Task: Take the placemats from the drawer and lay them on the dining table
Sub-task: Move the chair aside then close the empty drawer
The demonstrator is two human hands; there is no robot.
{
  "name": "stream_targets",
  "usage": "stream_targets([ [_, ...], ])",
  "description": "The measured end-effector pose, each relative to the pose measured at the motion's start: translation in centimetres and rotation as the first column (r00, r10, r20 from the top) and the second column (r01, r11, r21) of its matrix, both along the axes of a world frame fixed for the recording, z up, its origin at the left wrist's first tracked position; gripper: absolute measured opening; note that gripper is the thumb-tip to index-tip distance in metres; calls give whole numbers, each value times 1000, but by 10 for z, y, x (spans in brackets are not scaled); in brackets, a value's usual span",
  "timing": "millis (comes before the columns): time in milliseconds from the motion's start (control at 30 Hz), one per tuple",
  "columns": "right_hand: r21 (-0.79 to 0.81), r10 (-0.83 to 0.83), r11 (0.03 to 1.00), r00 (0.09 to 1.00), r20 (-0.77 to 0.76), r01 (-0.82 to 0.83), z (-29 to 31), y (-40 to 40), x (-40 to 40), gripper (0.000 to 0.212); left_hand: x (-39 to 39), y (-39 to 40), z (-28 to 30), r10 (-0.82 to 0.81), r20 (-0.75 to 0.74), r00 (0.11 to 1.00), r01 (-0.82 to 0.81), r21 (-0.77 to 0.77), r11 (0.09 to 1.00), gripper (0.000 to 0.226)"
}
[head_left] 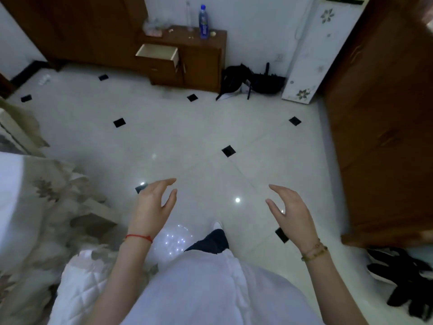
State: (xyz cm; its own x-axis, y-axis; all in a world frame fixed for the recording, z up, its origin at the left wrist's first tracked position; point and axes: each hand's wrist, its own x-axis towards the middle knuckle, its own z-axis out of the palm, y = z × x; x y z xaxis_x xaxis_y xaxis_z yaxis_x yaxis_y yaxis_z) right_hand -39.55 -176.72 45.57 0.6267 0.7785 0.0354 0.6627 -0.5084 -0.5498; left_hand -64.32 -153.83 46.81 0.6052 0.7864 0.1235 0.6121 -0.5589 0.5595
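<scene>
Across the floor, drawer [157, 53] stands open; left hand [152, 208] and right hand [291, 212] spread, holding nothing.

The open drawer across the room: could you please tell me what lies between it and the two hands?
In the head view, only bare tiled floor separates the left hand and right hand from the open drawer.

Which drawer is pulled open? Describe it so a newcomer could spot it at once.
Look across the tiled floor to the low brown cabinet against the white far wall, with a blue-capped bottle on top. The open drawer is at its upper left, the only one pulled out, showing a pale interior.
</scene>
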Motion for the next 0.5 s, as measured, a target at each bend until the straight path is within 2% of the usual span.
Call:
stream_targets([
  [167,36,13,999,1000,7,-13,13,109,79,40,73,105,9,-2,21,1000,1,58,998,25],
  [500,3,50,999,998,-36,-50,2,270,198,40,190,264,5,3,-44,999,-1,32,999,31],
])
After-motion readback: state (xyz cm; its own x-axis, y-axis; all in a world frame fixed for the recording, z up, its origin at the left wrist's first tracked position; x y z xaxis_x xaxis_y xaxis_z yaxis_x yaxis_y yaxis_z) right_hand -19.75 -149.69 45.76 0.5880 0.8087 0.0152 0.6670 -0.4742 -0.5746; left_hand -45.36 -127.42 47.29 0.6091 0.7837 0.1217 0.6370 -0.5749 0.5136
